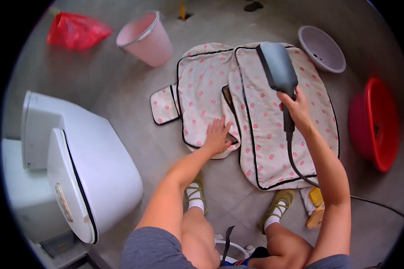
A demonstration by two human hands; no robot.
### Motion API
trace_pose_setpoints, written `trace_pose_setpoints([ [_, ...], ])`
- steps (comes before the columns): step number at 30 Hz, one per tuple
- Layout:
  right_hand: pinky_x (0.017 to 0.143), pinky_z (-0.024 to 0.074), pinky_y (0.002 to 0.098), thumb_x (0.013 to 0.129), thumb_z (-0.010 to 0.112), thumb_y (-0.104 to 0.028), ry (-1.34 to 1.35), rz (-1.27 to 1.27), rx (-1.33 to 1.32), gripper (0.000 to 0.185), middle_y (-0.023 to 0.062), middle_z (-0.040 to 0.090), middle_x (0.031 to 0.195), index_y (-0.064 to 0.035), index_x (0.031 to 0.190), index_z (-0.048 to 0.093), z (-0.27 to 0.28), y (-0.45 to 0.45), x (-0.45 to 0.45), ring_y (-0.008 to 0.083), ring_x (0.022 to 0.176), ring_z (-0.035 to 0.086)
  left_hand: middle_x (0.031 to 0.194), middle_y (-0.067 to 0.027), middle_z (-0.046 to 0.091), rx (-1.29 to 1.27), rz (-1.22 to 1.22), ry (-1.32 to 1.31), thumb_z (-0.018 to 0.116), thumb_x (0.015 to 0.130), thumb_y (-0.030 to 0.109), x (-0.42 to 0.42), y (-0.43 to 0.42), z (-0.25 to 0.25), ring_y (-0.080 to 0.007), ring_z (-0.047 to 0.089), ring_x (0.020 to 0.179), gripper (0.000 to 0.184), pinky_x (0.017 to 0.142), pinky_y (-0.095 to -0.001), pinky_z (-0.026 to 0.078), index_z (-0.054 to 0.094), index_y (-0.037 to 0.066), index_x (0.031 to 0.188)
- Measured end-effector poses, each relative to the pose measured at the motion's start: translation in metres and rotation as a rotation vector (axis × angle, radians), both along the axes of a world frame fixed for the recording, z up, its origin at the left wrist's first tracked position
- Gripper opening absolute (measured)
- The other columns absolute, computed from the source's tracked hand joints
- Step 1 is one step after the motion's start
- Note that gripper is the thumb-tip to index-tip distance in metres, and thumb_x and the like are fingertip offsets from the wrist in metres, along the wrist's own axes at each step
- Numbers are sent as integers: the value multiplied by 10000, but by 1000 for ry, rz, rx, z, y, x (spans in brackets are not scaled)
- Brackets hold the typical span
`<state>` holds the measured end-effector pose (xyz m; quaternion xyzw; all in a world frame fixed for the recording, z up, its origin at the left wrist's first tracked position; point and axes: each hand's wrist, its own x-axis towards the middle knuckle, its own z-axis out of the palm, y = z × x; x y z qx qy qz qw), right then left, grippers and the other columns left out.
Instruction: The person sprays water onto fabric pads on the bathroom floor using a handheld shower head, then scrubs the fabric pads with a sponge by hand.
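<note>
Above dotted fabric (pixel 296 148), right hand (pixel 296 105) grips rectangular-headed device (pixel 278 67).

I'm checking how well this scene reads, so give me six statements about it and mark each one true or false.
1. The right hand grips a corded handheld appliance. True.
2. The left hand rests on the pink bucket. False: it is on the pink-printed fabric cover.
3. The red basin is to the right of the fabric cover. True.
4. The red plastic bag is inside the pink bucket. False: it lies on the floor, left of the bucket.
5. The person's feet are bare. False: they wear white socks and olive-green shoes.
6. The appliance's cord runs off toward the right. True.
</note>
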<state>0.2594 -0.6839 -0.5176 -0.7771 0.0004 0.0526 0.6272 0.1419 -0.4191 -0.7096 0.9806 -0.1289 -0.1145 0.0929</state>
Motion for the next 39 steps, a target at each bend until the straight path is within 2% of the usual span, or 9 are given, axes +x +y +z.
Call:
trace_pose_setpoints([
  [6, 546, 435, 234, 846, 690, -187, 48, 54, 22, 292, 6, 589, 759, -47, 1062, 552, 17, 79, -16, 83, 609, 557, 1510, -218, 284, -320, -88, -69, 621, 841, 413, -24, -13, -4, -350, 291, 1402, 843, 1117, -569, 212, 210, 113, 1514],
  [10, 531, 407, 221, 881, 651, -196, 39, 108, -48, 231, 13, 578, 757, -52, 1036, 558, 9, 105, -31, 70, 589, 525, 1520, -152, 305, -64, -236, -83, 731, 721, 474, -43, 24, 20, -305, 311, 1402, 958, 1091, -629, 206, 258, 203, 1509],
  [14, 530, 419, 227, 876, 661, -186, 109, 89, -139, 247, 0, 570, 719, -51, 1047, 545, -2, 125, -60, 77, 592, 550, 1419, -111, 454, -6, -39, -256, 691, 787, 301, -48, 81, -6, -257, 398, 1337, 660, 1073, -595, 251, 460, 211, 1399],
  [21, 537, 429, 241, 869, 682, -206, 191, -3, -75, 260, 6, 560, 728, -57, 1024, 535, -18, 147, -91, 97, 587, 553, 1000, -241, 664, -770, 763, -175, 626, 877, 317, 67, 112, 13, -410, 623, 972, 368, 811, -458, 501, 623, 67, 1147],
  [24, 546, 429, 241, 868, 687, -224, 157, -46, -60, 276, 6, 547, 724, -57, 1024, 532, 7, 168, -78, 100, 598, 553, 1301, -200, 562, -1289, 932, 142, 617, 912, 315, 118, 113, 7, -298, 567, 1164, 543, 944, -411, 470, 465, 64, 1370],
  [27, 542, 420, 235, 866, 693, -240, 93, -76, -29, 287, 6, 546, 717, -58, 1022, 535, 14, 186, -60, 94, 603, 550, 1521, -162, 293, -2307, 909, 384, 596, 902, 161, 125, 108, 37, -266, 395, 1344, 759, 1057, -378, 390, 164, 65, 1518],
  [30, 542, 446, 255, 856, 684, -171, 127, -5, -56, 323, 36, 587, 790, -27, 1080, 502, 21, 203, -52, 114, 593, 562, 1557, -168, 209, -2099, 901, 232, 623, 838, 81, 128, 101, 29, -266, 294, 1406, 825, 1097, -379, 344, 160, 64, 1520],
  [34, 530, 446, 259, 839, 699, -150, 118, 66, -81, 346, 33, 597, 780, -32, 1096, 500, 20, 212, -44, 109, 580, 564, 1584, -206, 81, -1036, 637, -101, 624, 701, -11, 115, 100, 6, -345, 240, 1432, 869, 1104, -365, 335, 289, 101, 1495],
  [39, 529, 447, 254, 823, 707, -134, 202, 113, -197, 373, 40, 611, 796, -26, 1111, 496, 6, 205, -30, 107, 577, 565, 1320, -233, 528, -848, 632, -439, 584, 808, 37, 109, 104, -72, -381, 520, 1199, 529, 1009, -416, 427, 519, 89, 1331],
])
